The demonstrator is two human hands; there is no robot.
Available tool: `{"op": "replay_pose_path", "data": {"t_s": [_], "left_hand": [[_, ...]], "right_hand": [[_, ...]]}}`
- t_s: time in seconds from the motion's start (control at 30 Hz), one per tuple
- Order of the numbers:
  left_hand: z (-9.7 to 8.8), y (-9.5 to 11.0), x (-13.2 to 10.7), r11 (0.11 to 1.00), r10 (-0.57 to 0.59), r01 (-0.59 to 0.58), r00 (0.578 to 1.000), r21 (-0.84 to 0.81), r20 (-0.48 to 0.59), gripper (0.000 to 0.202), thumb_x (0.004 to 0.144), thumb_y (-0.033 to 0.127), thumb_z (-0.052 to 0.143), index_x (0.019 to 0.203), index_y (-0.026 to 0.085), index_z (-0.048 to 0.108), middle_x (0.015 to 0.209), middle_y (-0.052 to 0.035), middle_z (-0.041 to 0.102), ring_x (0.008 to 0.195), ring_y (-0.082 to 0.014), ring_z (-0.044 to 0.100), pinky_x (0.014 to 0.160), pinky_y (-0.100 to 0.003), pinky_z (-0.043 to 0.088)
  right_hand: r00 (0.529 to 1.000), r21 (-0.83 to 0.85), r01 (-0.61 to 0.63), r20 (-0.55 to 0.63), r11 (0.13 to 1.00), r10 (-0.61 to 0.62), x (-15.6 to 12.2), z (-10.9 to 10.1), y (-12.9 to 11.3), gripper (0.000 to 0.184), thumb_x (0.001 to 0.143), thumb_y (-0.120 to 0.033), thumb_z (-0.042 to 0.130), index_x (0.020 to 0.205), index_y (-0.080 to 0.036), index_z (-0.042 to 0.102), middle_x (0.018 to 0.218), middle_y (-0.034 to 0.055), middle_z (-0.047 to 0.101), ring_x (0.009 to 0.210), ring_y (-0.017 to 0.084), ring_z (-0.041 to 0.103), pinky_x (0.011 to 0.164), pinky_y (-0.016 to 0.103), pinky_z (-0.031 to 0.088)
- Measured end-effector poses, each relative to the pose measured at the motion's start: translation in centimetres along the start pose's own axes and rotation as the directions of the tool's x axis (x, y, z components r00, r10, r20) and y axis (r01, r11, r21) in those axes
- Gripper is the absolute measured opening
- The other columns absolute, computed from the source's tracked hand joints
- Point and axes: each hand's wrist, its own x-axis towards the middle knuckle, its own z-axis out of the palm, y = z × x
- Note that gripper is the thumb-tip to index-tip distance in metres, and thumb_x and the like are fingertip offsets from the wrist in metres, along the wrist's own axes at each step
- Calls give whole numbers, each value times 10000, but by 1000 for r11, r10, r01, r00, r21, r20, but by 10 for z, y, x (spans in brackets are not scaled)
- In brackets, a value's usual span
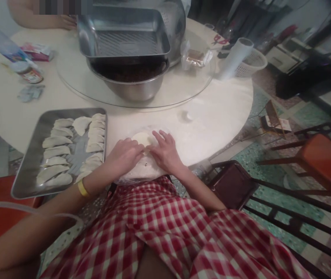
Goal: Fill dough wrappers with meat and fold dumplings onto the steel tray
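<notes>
At the table's near edge, both hands are on a round, pale dumpling wrapper (142,137) lying over a clear plastic sheet (138,170). My left hand (127,154) has its fingers curled and pinched at the near edge of the wrapper. Opposite it, my right hand (165,152) grips the same edge between thumb and forefinger, its other fingers lifted and spread. The fingertips of both hands nearly meet, and what lies under them is partly hidden. Left of my hands, a metal tray (76,157) holds rows of folded dumplings (56,151).
A metal bowl (136,90) of dark filling stands on the glass turntable (180,93), an empty-looking pan (124,38) above it. A wrapped block (196,57), paper roll (238,56), basket (254,64) and jar (28,71) sit around. Another person's arm (42,17) rests across the table.
</notes>
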Motion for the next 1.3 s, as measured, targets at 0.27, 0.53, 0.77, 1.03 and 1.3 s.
{"op": "replay_pose_path", "data": {"t_s": [0.27,0.53,0.77,1.03,1.3], "left_hand": [[23,25,-44,996,61,-59,998,72,-28,299,956,212,459,1177,189,659,883,-96,662,831,-265,596,663,-373,384],[25,18,-39,998,-34,41,992,55,-123,345,985,210,367,1208,155,624,871,-101,728,830,-267,646,697,-392,386],[20,18,-15,984,-164,173,975,49,-151,312,979,281,377,965,177,671,792,-111,736,774,-286,689,659,-384,380],[20,17,-6,986,-145,156,977,59,-155,257,953,309,438,925,173,654,790,-113,727,790,-298,685,654,-381,387],[17,23,-5,977,-47,76,988,197,-148,298,973,215,348,876,160,624,779,-130,706,798,-296,652,660,-416,370]], "right_hand": [[981,-40,162,110,986,-157,-18,-6,8,177,903,-268,559,880,-212,726,1505,91,454,1421,327,328,1159,552,227],[997,-72,63,57,995,-59,-10,-3,2,237,944,-283,496,1090,-246,678,1486,90,482,1398,296,373,1147,567,272],[997,-116,68,31,991,-65,-6,5,4,185,933,-269,525,923,-235,707,1483,56,496,1394,296,387,1153,570,272],[993,-92,111,37,990,-108,-15,5,9,188,925,-287,553,979,-271,732,1480,43,501,1398,295,387,1141,560,294],[994,-74,110,14,991,-109,-17,10,9,206,936,-299,535,964,-257,735,1481,57,498,1405,297,382,1149,549,286]]}}
